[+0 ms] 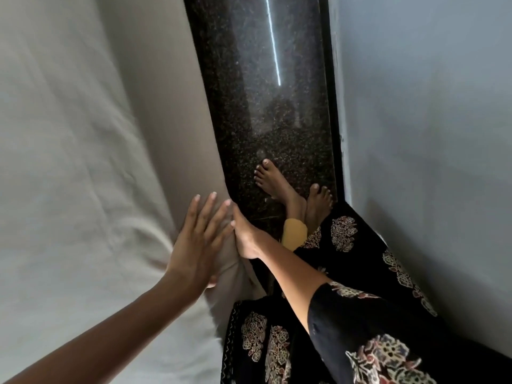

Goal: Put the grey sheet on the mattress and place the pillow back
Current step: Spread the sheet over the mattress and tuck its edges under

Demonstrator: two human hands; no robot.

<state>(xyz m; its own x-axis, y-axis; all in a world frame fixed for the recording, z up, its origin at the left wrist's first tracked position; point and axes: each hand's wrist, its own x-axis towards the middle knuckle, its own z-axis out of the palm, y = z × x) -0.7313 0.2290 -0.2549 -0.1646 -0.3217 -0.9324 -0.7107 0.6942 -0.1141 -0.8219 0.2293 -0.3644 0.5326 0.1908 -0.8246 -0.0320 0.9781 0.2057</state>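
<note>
Fingers (206,214) of the left hand (194,245) are spreading flat on the grey sheet (83,162) at the mattress's side edge, while the right hand (245,236), fingers straight and together, is pressing the cloth just beside them (tucking, seemingly). Sheet is covering the mattress; next, its loose edge needs pushing under. No pillow is showing.

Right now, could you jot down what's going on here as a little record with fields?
Sheet: grey sheet, creased, covers the mattress, which is hidden under it
Left hand: flat, fingers straight, pressing the sheet at the top edge
Right hand: fingers look straight, against the sheet's hanging side
Floor: dark speckled floor, bare feet on it
Wall: grey-blue wall to the right
Pillow: not in view
</note>
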